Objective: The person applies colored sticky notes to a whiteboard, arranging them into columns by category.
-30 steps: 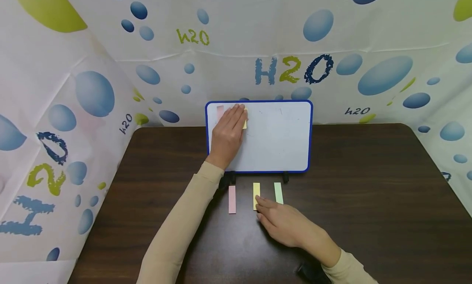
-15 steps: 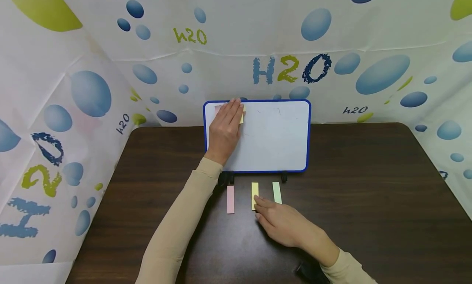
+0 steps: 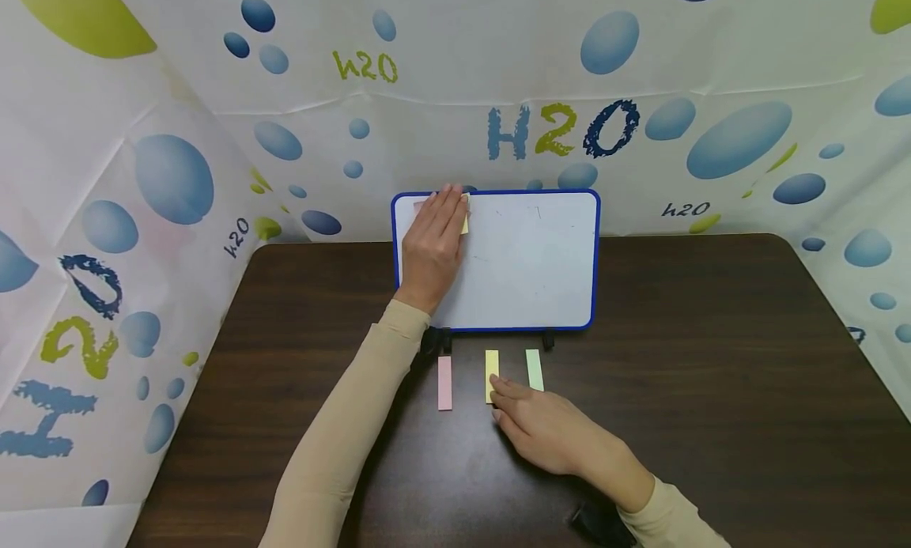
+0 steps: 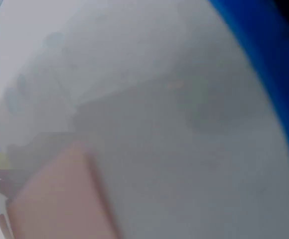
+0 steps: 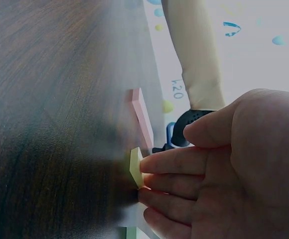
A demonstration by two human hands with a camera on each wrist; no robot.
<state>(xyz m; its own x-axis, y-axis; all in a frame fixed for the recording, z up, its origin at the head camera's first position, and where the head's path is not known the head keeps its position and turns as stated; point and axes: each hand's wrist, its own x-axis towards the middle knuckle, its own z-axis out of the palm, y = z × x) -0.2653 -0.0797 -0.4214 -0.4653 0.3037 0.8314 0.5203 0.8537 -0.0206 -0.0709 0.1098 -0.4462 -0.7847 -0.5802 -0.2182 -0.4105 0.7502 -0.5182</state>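
Note:
In the head view my left hand (image 3: 432, 247) lies with straight fingers over the upper left of a blue-framed whiteboard (image 3: 527, 279). Its fingers overlap a yellow sticky note (image 3: 466, 219), whose right edge shows; a pink sticky note (image 3: 417, 207) is mostly hidden on their other side. The left wrist view shows part of the hand (image 4: 65, 194) close to the white surface. On the table, my right hand (image 3: 548, 429) touches the yellow sticky-note pad (image 3: 492, 366) with extended fingertips. That pad (image 5: 135, 167) lies flat under the fingers in the right wrist view.
A pink sticky-note pad (image 3: 444, 383) lies left of the yellow one. To its right is a green pad (image 3: 534, 366), partly behind my right hand. The board stands on black feet (image 3: 549, 340) on the dark wooden table (image 3: 697, 358), before a printed curtain (image 3: 455, 73).
My left hand has slid slightly up the whiteboard, and the visible edge of the yellow note has shifted up with it. My right hand stays on the yellow pad.

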